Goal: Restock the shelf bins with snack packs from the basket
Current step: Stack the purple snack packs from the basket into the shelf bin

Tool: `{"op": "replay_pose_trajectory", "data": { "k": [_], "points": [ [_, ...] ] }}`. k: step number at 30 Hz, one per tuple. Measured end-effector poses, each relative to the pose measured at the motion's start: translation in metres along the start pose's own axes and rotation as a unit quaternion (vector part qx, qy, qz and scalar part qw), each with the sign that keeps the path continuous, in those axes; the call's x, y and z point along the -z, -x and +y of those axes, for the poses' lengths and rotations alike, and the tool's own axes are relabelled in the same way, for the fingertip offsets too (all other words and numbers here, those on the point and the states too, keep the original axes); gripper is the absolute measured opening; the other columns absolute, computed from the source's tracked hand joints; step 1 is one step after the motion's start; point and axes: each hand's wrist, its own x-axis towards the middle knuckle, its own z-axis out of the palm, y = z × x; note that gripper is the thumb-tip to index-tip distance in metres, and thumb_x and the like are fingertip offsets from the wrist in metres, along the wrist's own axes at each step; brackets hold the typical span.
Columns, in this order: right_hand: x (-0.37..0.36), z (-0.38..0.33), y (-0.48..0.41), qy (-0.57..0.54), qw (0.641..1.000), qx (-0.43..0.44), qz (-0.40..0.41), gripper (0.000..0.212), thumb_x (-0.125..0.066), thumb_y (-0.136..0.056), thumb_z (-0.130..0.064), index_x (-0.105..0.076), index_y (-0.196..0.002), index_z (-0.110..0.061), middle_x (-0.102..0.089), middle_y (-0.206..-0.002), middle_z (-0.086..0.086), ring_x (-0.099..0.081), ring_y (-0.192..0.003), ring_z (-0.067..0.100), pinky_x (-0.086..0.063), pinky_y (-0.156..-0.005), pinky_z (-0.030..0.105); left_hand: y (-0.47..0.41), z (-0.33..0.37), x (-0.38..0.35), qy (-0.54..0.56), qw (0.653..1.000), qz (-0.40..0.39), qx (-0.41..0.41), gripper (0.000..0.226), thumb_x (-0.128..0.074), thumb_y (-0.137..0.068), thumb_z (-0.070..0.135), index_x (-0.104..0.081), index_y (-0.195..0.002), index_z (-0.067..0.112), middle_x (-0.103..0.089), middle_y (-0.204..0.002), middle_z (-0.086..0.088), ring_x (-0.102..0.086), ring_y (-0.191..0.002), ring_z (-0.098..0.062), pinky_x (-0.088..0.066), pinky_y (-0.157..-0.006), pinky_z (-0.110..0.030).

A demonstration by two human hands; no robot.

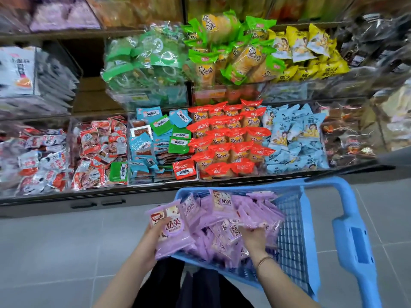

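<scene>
A blue plastic basket (293,236) on the floor in front of me holds a heap of purple snack packs (251,210). My left hand (153,236) grips a stack of purple packs (171,230) at the basket's left rim. My right hand (255,238) reaches down into the heap, fingers closed around packs there. The shelf bins (155,147) stand beyond the basket, filled with other snacks. An empty dark bin space (89,85) shows on the middle shelf at left.
The lower shelf holds red-white, blue-green, orange-red (229,141) and pale blue packs (295,138). Above sit green (144,58), orange-green and yellow packs (311,54). The basket's blue handle (355,236) juts right. Grey tiled floor (55,252) lies at left.
</scene>
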Motion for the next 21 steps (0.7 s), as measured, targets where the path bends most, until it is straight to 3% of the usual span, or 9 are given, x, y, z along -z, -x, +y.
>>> {"op": "replay_pose_trajectory", "data": {
  "k": [2, 4, 6, 8, 10, 13, 17, 21],
  "points": [
    [-0.014, -0.01, 0.006, -0.055, 0.997, -0.052, 0.033, 0.064, -0.076, -0.078, -0.014, -0.041, -0.122, 0.015, -0.063, -0.104, 0.033, -0.063, -0.099, 0.037, -0.046, -0.079, 0.03, 0.002, -0.007, 0.009, 0.008, 1.0, 0.002, 0.005, 0.037, -0.056, -0.089, 0.029, -0.057, -0.121, 0.01, -0.069, -0.107, -0.015, -0.068, -0.08, -0.031, -0.056, -0.059, -0.031],
    [-0.022, -0.012, 0.012, -0.104, 0.99, -0.079, 0.056, 0.09, -0.076, -0.078, -0.014, -0.016, -0.141, 0.01, -0.053, -0.127, 0.027, -0.053, -0.117, 0.038, -0.044, -0.093, 0.033, 0.004, -0.011, 0.015, 0.01, 1.0, 0.011, 0.001, 0.045, -0.05, -0.092, 0.045, -0.059, -0.119, 0.01, -0.071, -0.106, -0.015, -0.071, -0.082, -0.03, -0.056, -0.061, -0.032],
    [-0.025, -0.01, 0.013, -0.122, 0.987, -0.086, 0.058, 0.074, -0.073, -0.08, -0.011, -0.028, -0.136, 0.005, -0.056, -0.117, 0.023, -0.056, -0.111, 0.036, -0.043, -0.096, 0.034, 0.005, -0.011, 0.017, 0.009, 1.0, 0.025, -0.004, 0.058, -0.04, -0.09, 0.06, -0.061, -0.114, 0.011, -0.073, -0.101, -0.014, -0.072, -0.081, -0.028, -0.057, -0.06, -0.033],
    [-0.026, -0.004, 0.012, -0.128, 0.987, -0.05, 0.082, 0.038, -0.072, -0.078, -0.003, -0.046, -0.105, 0.002, -0.057, -0.082, 0.014, -0.059, -0.086, 0.028, -0.047, -0.092, 0.04, 0.005, -0.009, 0.017, 0.025, 0.999, 0.023, -0.001, 0.071, -0.031, -0.085, 0.068, -0.064, -0.11, 0.01, -0.073, -0.099, -0.015, -0.073, -0.082, -0.027, -0.058, -0.06, -0.034],
    [-0.025, -0.003, 0.015, -0.14, 0.983, 0.007, 0.114, 0.027, -0.071, -0.077, 0.004, -0.046, -0.085, -0.002, -0.049, -0.068, 0.008, -0.052, -0.075, 0.023, -0.047, -0.079, 0.038, 0.004, -0.005, 0.016, 0.04, 0.999, 0.02, -0.005, 0.074, -0.025, -0.087, 0.069, -0.066, -0.105, 0.01, -0.074, -0.097, -0.015, -0.073, -0.081, -0.027, -0.058, -0.057, -0.033],
    [-0.029, -0.003, 0.02, -0.151, 0.98, 0.049, 0.123, 0.023, -0.066, -0.08, 0.006, -0.045, -0.08, -0.003, -0.048, -0.069, 0.01, -0.05, -0.07, 0.024, -0.036, -0.062, 0.029, 0.002, -0.002, 0.015, 0.046, 0.999, 0.014, -0.01, 0.071, -0.024, -0.09, 0.066, -0.068, -0.101, 0.012, -0.074, -0.095, -0.014, -0.073, -0.08, -0.027, -0.058, -0.056, -0.033],
    [-0.028, -0.006, 0.021, -0.172, 0.976, 0.057, 0.123, 0.023, -0.059, -0.084, 0.005, -0.041, -0.08, -0.008, -0.046, -0.067, 0.005, -0.048, -0.067, 0.022, -0.036, -0.069, 0.029, -0.001, -0.001, 0.014, 0.06, 0.998, 0.002, -0.004, 0.069, -0.025, -0.092, 0.064, -0.07, -0.096, 0.012, -0.074, -0.094, -0.016, -0.073, -0.079, -0.028, -0.057, -0.054, -0.033],
    [-0.003, -0.005, 0.028, -0.266, 0.942, 0.068, 0.195, 0.018, -0.053, -0.089, 0.002, -0.04, -0.086, -0.009, -0.046, -0.077, 0.005, -0.047, -0.068, 0.022, -0.041, -0.071, 0.031, -0.001, 0.008, 0.009, 0.05, 0.998, -0.023, 0.001, 0.07, -0.026, -0.091, 0.065, -0.07, -0.099, 0.011, -0.074, -0.097, -0.015, -0.073, -0.081, -0.027, -0.058, -0.056, -0.033]
  ]
}}
